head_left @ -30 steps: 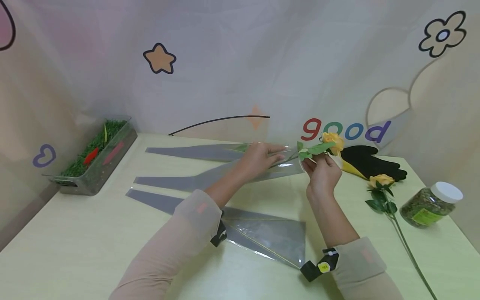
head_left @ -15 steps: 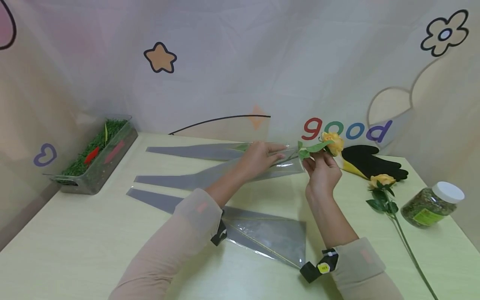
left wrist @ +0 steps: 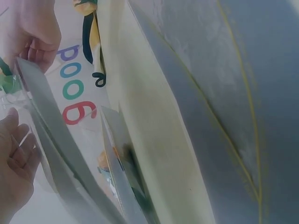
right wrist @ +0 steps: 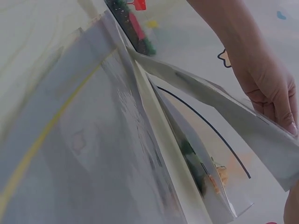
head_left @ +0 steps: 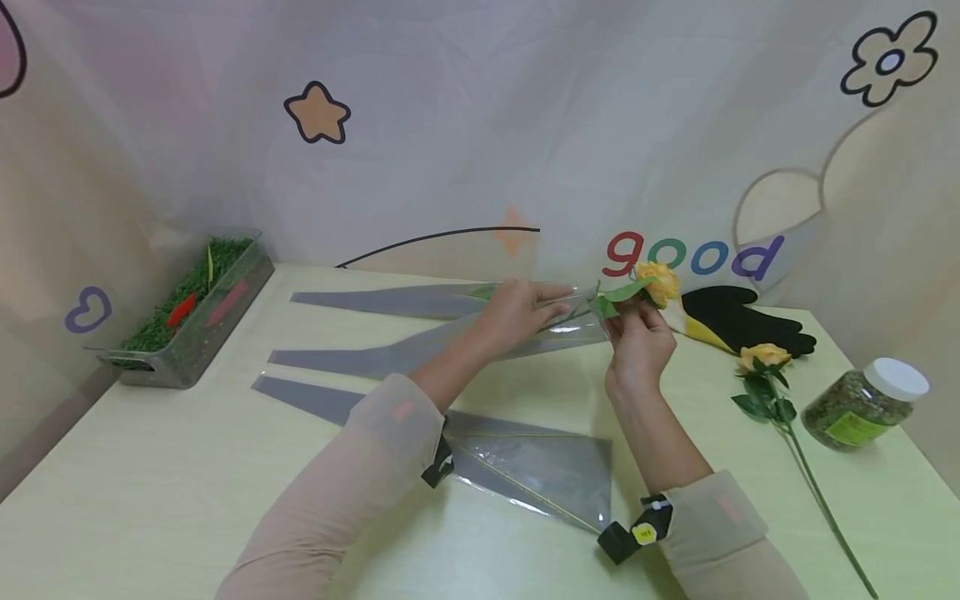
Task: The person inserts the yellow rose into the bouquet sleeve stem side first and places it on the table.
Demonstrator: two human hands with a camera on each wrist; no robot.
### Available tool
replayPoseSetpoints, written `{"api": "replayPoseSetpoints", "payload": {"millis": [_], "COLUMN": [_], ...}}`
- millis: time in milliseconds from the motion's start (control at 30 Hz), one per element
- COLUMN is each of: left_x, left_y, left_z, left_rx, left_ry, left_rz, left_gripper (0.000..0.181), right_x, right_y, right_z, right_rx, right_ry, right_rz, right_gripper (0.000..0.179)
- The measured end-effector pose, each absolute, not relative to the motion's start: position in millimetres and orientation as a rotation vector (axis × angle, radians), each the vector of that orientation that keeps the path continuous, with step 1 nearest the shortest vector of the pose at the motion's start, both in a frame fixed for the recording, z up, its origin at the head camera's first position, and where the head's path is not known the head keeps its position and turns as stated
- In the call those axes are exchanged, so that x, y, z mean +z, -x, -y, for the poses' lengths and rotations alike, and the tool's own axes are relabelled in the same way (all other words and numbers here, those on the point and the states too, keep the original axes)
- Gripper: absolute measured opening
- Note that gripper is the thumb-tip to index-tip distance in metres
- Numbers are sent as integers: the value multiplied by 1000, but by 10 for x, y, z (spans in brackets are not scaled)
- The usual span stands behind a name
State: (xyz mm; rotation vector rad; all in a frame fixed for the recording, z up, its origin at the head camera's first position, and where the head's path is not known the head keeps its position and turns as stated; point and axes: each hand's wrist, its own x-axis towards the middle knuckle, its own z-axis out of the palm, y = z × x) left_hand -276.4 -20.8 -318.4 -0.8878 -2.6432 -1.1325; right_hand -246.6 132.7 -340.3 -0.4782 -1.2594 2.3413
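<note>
A yellow artificial rose [head_left: 658, 283] with green leaves lies slantwise at the right end of a grey and clear flower sleeve [head_left: 382, 362], its stem running into the clear part. My right hand [head_left: 641, 346] pinches the rose just below its blossom; the fingertips are partly hidden by leaves. My left hand [head_left: 517, 315] grips the same sleeve further left and keeps it off the table. In the left wrist view, curled fingers of the left hand [left wrist: 16, 163] lie against the sleeve's clear film. In the right wrist view the sleeve [right wrist: 261, 135] slants down from that hand.
Behind lies another sleeve [head_left: 352, 302] with a rose inside; a flat sleeve [head_left: 555, 471] lies in front. At right are a loose yellow rose [head_left: 763, 360], a black and yellow glove [head_left: 738, 321] and a white-lidded jar [head_left: 855, 408]. A clear bin [head_left: 225, 317] with artificial grass stands left.
My right hand and the rose have shifted slightly left, the rose a little deeper into the sleeve. The left hand stays in place.
</note>
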Motion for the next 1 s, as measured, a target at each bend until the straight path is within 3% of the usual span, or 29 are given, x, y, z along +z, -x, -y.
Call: {"api": "replayPoseSetpoints", "payload": {"millis": [233, 500, 1000], "left_x": [-3168, -3187, -3197], "left_y": [2754, 2738, 2758], "left_z": [211, 206, 188], "left_rx": [-1142, -1166, -1142], "left_ry": [868, 871, 880], "left_rz": [2664, 2648, 2620], "left_gripper": [34, 35, 34], "right_x": [-3429, -3429, -3466], "right_y": [2500, 2507, 2525], "right_z": [-1296, -1291, -1311], "right_rx": [2299, 2272, 2270], "right_ry": [434, 397, 364], "right_rz": [1269, 1363, 1359], "right_gripper": [14, 27, 11]}}
